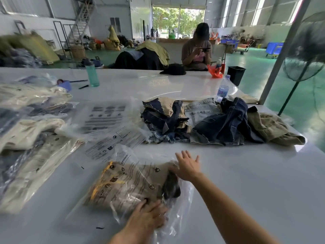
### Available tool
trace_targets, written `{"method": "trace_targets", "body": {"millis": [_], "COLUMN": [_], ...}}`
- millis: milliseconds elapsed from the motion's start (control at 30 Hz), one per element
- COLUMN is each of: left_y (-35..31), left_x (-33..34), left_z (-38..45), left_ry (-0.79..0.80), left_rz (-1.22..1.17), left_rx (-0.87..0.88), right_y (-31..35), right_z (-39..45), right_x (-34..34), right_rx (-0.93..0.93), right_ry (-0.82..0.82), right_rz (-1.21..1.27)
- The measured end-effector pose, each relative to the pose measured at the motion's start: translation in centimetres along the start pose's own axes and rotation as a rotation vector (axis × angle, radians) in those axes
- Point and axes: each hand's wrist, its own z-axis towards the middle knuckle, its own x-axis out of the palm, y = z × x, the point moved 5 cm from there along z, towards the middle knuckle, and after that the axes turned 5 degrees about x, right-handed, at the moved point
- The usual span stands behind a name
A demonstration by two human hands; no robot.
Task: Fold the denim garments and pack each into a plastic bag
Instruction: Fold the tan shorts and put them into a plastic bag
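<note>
While the tan garment point(126, 184) sits inside the plastic bag point(177, 213) on the white table point(246, 182), both hands lie flat on it, fingers spread, pinching nothing. Left hand point(149, 215) presses the near edge, right hand point(187, 166) the far corner, probably pushing air out. Bag's long axis runs left-right, its loose mouth toward the right.
</note>
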Motion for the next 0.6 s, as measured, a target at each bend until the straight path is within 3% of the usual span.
{"method": "trace_targets", "body": {"millis": [167,233,300,333,367,400,467,533,600], "left_y": [3.1,5.6,9.6,11.4,12.5,13.3,13.5,12.3,11.7], "left_x": [2.0,0.6,-0.8,-1.7,-2.5,-2.3,-0.3,0.3,0.5], "left_z": [-4.9,-6.1,-9.9,-11.9,-13.6,-14.2,-13.7,-12.4,-11.1], "left_ry": [0.208,-0.107,-0.472,-0.661,-0.721,-0.618,-0.266,-0.199,-0.238], "left_rz": [-0.288,-0.528,-0.734,-0.717,-0.660,-0.643,-0.742,-0.909,-1.036], "left_rx": [-0.178,-0.275,-0.646,-0.825,-0.999,-1.153,-1.288,-1.262,-1.199], "right_y": [0.0,-0.3,-1.3,-2.1,-2.6,-2.8,-2.7,-0.8,2.3], "right_z": [-3.4,-6.6,-10.3,-11.9,-13.0,-13.4,-12.9,-12.4,-12.3], "right_x": [2.2,3.4,4.8,5.0,4.9,4.5,3.9,4.4,4.9], "right_rx": [0.130,0.121,0.039,0.018,0.040,0.091,0.230,0.311,0.304], "right_ry": [0.232,0.368,0.651,0.785,0.873,0.885,0.696,0.588,0.632], "right_rz": [0.258,0.372,0.322,0.353,0.490,0.692,1.096,1.302,1.362]}}
